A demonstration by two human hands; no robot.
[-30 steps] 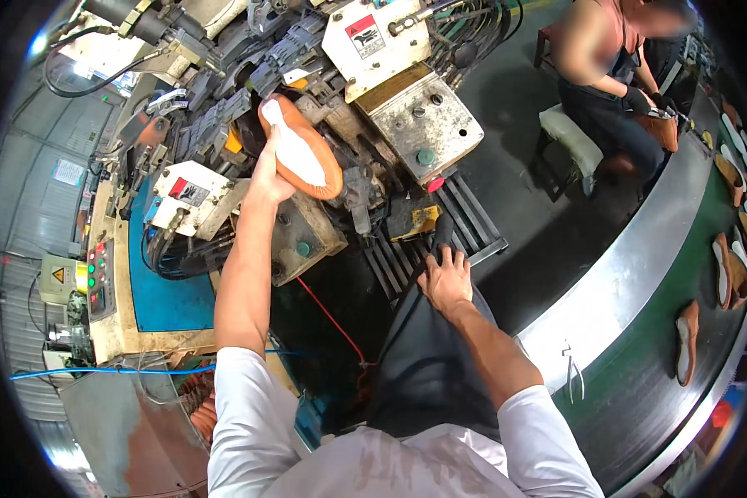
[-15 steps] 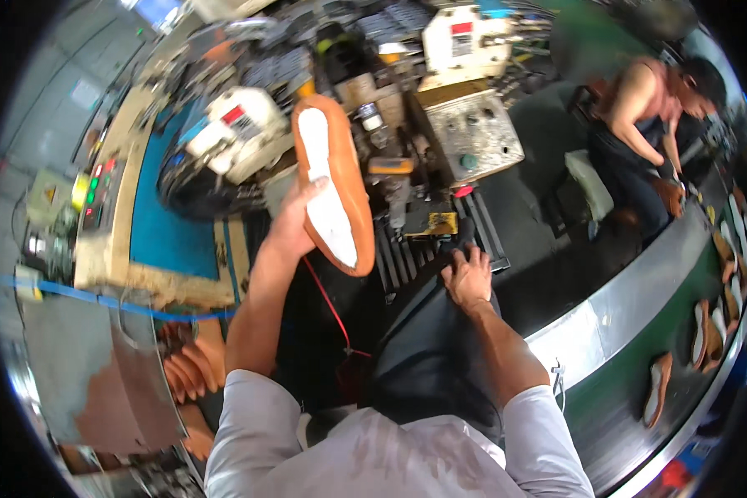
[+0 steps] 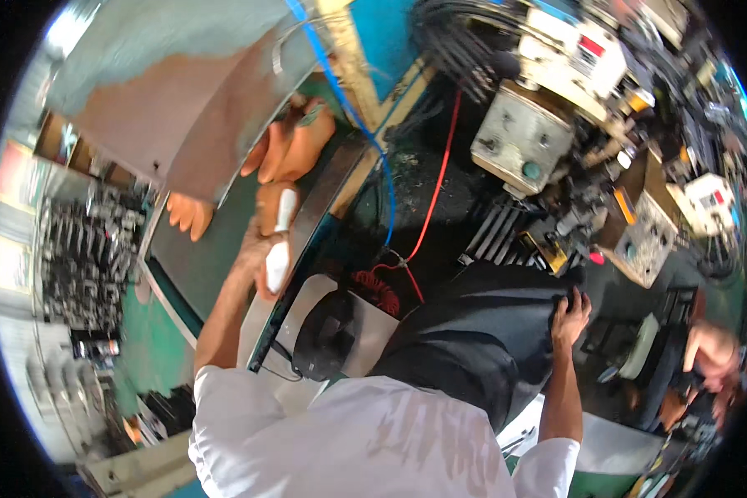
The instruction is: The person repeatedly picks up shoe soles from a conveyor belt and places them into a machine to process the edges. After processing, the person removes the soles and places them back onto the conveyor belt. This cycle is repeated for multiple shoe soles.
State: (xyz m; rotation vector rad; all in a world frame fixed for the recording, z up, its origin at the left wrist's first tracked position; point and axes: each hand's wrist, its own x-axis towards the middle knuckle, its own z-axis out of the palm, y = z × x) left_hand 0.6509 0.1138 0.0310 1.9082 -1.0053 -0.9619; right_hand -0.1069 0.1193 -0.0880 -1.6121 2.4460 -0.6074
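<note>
My left hand (image 3: 260, 247) is wrapped round the middle of a brown shoe (image 3: 279, 266), whose pale sole side faces up with a long white strip. The shoe is at the left, over the edge of a dark green belt (image 3: 203, 264). Just beyond it on the belt stand several orange-brown shoe-shaped pieces (image 3: 295, 143), partly hidden under a metal hood (image 3: 199, 108). A few more tan ones (image 3: 189, 214) show at the hood's near side. On the knee of my dark trousers (image 3: 473, 324) rests my right hand (image 3: 570, 319), fingers apart and holding nothing.
A machine with a grimy metal control box (image 3: 519, 141) stands ahead, with slatted foot bars (image 3: 494, 232) below. Blue (image 3: 349, 108) and red (image 3: 445, 166) hoses run down to the floor. Another person (image 3: 705, 365) sits at the right. Shelves (image 3: 87, 274) stand far left.
My view has turned left. My left hand has carried the shoe from in front of the machine to the belt at the left. My right hand stays on my knee.
</note>
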